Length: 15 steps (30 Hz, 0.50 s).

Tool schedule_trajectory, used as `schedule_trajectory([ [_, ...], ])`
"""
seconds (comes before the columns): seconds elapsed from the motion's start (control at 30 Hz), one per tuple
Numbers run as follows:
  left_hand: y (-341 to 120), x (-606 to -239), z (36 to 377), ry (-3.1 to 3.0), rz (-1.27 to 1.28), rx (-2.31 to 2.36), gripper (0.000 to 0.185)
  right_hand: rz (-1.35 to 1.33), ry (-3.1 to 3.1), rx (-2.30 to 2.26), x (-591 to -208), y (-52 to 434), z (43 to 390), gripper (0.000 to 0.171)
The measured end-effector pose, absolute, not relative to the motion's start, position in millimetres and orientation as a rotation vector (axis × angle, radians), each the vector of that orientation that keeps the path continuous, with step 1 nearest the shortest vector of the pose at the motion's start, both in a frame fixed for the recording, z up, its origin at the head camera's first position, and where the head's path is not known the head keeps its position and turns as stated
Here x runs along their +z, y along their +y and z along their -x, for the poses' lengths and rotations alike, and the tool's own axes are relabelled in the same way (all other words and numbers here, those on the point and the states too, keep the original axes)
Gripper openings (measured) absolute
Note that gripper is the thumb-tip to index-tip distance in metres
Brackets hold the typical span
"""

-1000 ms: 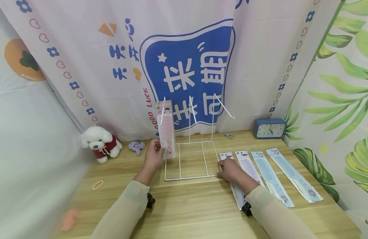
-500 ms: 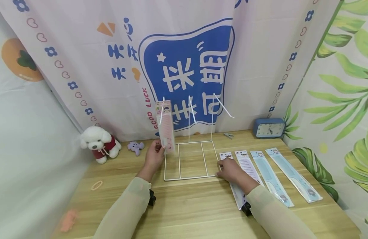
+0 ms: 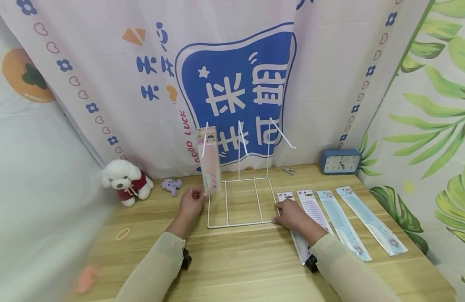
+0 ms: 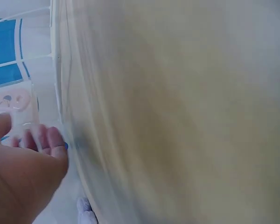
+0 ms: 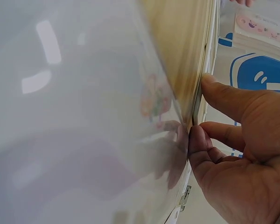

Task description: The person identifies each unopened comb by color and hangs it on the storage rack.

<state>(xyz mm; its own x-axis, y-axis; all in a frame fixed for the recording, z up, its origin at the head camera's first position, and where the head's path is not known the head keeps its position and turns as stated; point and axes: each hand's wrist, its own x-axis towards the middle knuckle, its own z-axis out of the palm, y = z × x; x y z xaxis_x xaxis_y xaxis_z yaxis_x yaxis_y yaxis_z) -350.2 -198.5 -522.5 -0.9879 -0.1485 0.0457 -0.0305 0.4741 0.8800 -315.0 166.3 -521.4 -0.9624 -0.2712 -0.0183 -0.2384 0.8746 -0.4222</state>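
A white wire rack (image 3: 226, 203) stands mid-table, and pink comb packs (image 3: 209, 161) hang from its left hook. My left hand (image 3: 192, 202) hovers just below and left of the packs' bottom edge, fingers relaxed and holding nothing. The left wrist view shows the left hand (image 4: 23, 172) apart from the blurred pink pack (image 4: 11, 100). My right hand (image 3: 289, 213) holds the rack's front right corner. In the right wrist view the thumb and curled fingers of the right hand (image 5: 242, 154) grip the base wire (image 5: 207, 56). My right forearm lies over a white comb pack (image 3: 298, 243).
Three more comb packs lie in a row at the right: one white (image 3: 312, 207), two light blue (image 3: 340, 218) (image 3: 372, 220). A plush dog (image 3: 124, 181), a purple toy (image 3: 171, 186), a blue clock (image 3: 340, 162), a clip (image 3: 289, 171) and a rubber band (image 3: 123, 233) are also on the table.
My left hand has let go of the bottom of the pink packs and dropped a little lower. The packs hang straight on the hook. The right hand has not moved.
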Motion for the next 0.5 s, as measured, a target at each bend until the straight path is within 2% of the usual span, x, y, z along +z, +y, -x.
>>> schedule_trajectory([
  [0.17,-204.7,-521.2,333.3,-2.921,0.115,-1.300,0.024,0.395,2.967,-0.651,-521.6,167.0,315.8,0.043],
  [0.3,-203.9,-519.2,321.7,-3.045,0.333,-1.096,0.046,0.382,2.962,-0.656,-521.9,167.2,316.2,0.039],
  [0.5,-203.2,-516.1,307.8,-3.111,0.432,-0.947,0.069,0.374,2.958,-0.654,-522.6,165.8,316.3,0.035],
])
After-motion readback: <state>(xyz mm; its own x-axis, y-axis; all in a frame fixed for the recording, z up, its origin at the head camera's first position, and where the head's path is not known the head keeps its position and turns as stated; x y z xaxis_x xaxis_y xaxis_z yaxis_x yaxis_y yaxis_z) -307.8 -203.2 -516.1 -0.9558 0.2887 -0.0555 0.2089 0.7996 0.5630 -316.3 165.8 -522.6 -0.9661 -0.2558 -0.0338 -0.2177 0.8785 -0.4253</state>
